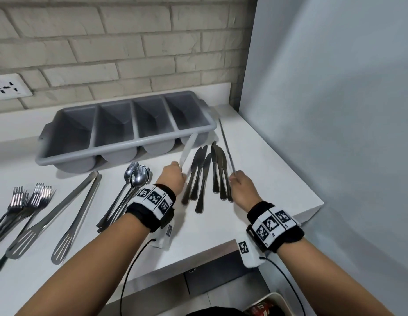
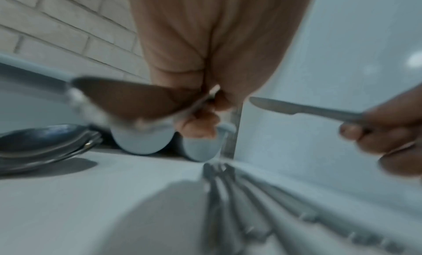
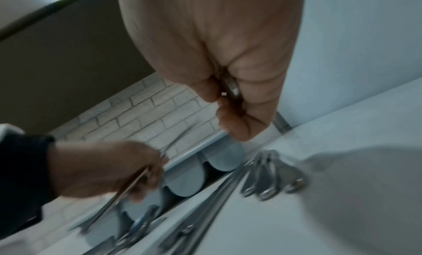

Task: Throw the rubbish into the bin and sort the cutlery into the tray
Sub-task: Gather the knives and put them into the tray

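Head view: cutlery-sorting step under way, knives first. Left hand [image 1: 173, 179] clenches a knife handle, its knife [image 1: 186, 149] blurred, blade pointing far toward the right end of the grey tray [image 1: 127, 137]. Right hand [image 1: 243, 185] grasps a second knife [image 1: 225, 144] by the handle, blade angled far, just right of the tray's near right corner. Both knives are lifted off the counter [image 1: 255, 156]; left wrist view confirms the right hand's knife in the air. All four tray compartments look empty. Remaining knives [image 1: 207, 174] lie in a loose pile on the counter between the two hands, near the tray. Spoons [image 1: 137, 176] stacked left of the left hand, tongs [image 1: 68, 208] further left, forks [image 1: 32, 197] at far left. A bin [image 1: 267, 304] with something red in it shows at the bottom edge, below the counter; no rubbish seen on the counter, so that part looks done.

Next move, as I judge it: carry both knives over one compartment, likely the rightmost, lower and let go, both into the same slot, clearing the rim, then return for the pile
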